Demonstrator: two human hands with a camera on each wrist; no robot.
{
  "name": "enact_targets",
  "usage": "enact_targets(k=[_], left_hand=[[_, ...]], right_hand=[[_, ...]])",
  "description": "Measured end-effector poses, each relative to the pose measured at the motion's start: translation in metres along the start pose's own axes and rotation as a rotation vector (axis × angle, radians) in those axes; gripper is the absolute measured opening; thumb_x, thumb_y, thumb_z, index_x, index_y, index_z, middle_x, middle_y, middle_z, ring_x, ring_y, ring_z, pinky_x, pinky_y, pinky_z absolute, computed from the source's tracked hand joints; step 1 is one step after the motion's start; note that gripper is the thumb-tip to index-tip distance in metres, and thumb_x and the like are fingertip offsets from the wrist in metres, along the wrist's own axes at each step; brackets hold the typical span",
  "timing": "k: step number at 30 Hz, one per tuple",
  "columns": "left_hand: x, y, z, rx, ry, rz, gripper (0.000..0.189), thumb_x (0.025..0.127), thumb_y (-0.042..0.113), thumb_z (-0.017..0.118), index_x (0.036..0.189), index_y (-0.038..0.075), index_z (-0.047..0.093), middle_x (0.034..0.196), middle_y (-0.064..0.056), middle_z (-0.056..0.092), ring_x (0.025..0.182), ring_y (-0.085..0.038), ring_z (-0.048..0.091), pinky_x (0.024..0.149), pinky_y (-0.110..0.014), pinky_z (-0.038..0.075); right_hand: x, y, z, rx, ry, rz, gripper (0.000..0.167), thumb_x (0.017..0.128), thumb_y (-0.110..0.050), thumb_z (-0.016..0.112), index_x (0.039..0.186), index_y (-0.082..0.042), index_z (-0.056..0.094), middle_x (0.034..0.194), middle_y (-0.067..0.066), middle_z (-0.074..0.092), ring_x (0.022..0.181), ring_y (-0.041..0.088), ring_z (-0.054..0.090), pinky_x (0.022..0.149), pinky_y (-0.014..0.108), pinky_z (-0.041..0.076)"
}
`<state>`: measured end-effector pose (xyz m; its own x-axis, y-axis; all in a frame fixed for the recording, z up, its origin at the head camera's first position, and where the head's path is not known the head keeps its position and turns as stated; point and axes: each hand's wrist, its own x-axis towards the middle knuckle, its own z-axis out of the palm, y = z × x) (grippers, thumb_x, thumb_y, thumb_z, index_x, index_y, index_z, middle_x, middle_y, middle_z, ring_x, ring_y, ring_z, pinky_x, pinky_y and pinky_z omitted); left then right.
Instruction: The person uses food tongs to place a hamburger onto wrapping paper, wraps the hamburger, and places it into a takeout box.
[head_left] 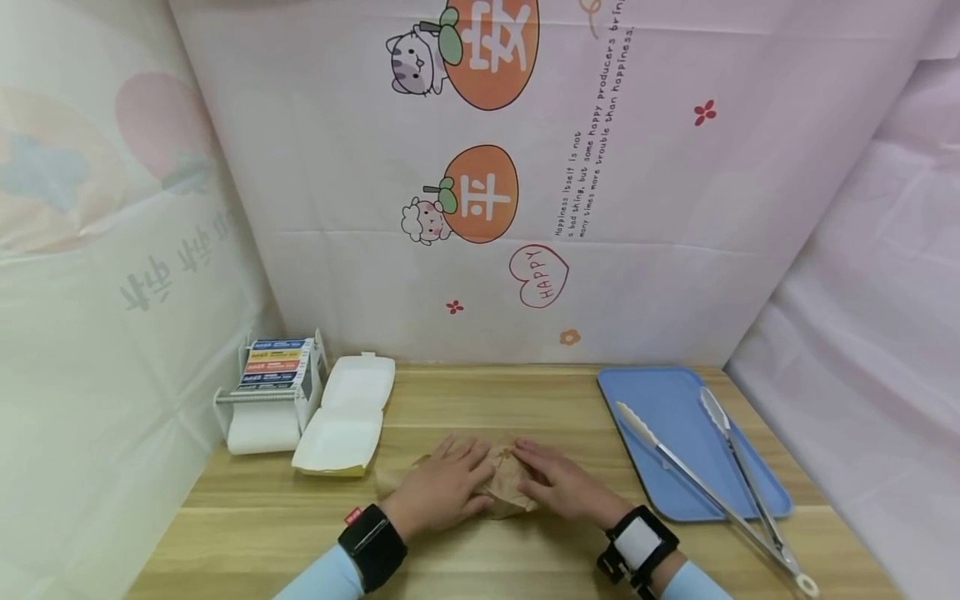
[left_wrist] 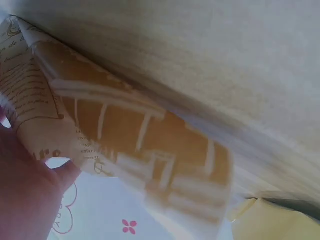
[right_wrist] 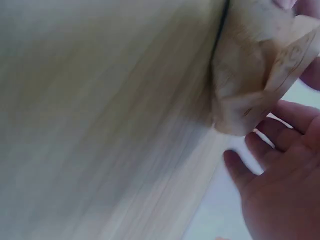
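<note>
A parcel wrapped in printed brown paper lies on the table in front of me; what is inside is hidden. Across its left part rests my left hand, fingers extended over the paper. My right hand touches the right end, its fingers relaxed and spread. A loose flap of paper sticks out past the left hand in the left wrist view. Folded, creased paper shows in the right wrist view beside the fingers of the right hand.
Left of the parcel stands an opened white takeaway box, with a label roll dispenser beside it. On the right, a blue tray carries long metal tongs, whose handle end overhangs the near edge. A printed white cloth hangs behind.
</note>
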<state>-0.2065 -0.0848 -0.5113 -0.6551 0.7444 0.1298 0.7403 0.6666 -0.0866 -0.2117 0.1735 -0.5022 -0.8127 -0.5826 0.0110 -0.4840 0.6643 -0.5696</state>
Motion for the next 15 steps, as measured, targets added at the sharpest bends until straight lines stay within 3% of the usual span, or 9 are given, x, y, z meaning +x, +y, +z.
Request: enact_targets(k=[6,15], left_hand=[[-0.003,0.002,-0.003,0.050,0.029,0.042,0.047,0.106,0.055,0.039,0.132,0.020,0.057,0.156,0.001,0.045,0.143,-0.021,0.043,0.120,-0.048,0.031],[-0.003,0.002,-0.004,-0.057,0.010,-0.004,0.043,0.111,0.045,0.031,0.130,0.018,0.057,0.153,-0.004,0.050,0.141,-0.025,0.046,0.120,-0.047,0.032]], right_hand=[[0.000,0.004,0.001,-0.101,-0.028,-0.048,0.076,0.101,-0.052,0.057,0.155,-0.003,0.038,0.162,0.018,0.032,0.147,0.039,0.033,0.115,0.059,0.033],[0.001,0.013,-0.001,-0.157,-0.061,-0.107,0.079,0.101,-0.056,0.052,0.159,-0.006,0.030,0.165,0.013,0.027,0.149,0.035,0.031,0.117,0.057,0.032]])
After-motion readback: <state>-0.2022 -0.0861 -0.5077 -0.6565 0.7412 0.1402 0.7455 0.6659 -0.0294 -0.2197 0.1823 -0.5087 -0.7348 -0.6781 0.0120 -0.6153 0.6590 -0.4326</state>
